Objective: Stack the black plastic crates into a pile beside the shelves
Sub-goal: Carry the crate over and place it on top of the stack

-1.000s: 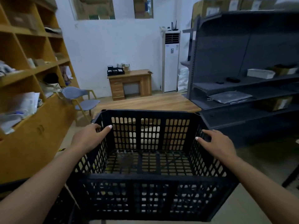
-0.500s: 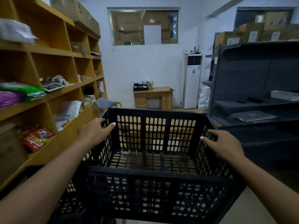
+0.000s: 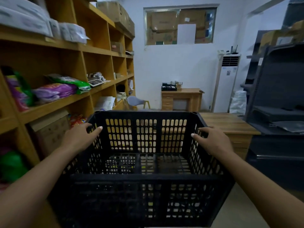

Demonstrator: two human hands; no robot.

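Head view. I am watching both hands carrying one black plastic crate (image 3: pixel 144 163) at the centre of the frame, its open top facing the camera and its perforated far wall upright. The left hand (image 3: pixel 79 137) is gripping the crate's left rim, thumb lying inside the wall and fingers curled over the outside. The right hand (image 3: pixel 212 140) is gripping the right rim in the same manner, thumb inside and fingers wrapped outward. I am seeing the crate held between the wooden shelves (image 3: pixel 69 46) on the left and the dark metal shelving (image 3: pixel 279 89) on the right, near the wooden unit. Whether the crate is resting on anything beneath it, I cannot tell. Coloured packets (image 3: pixel 54 91) are lying on a wooden shelf level, and a small scale (image 3: pixel 95 82) is sitting further along. A wooden desk (image 3: pixel 181 99) is standing against the far white wall, with a floor air conditioner (image 3: pixel 227 83) just beside it.
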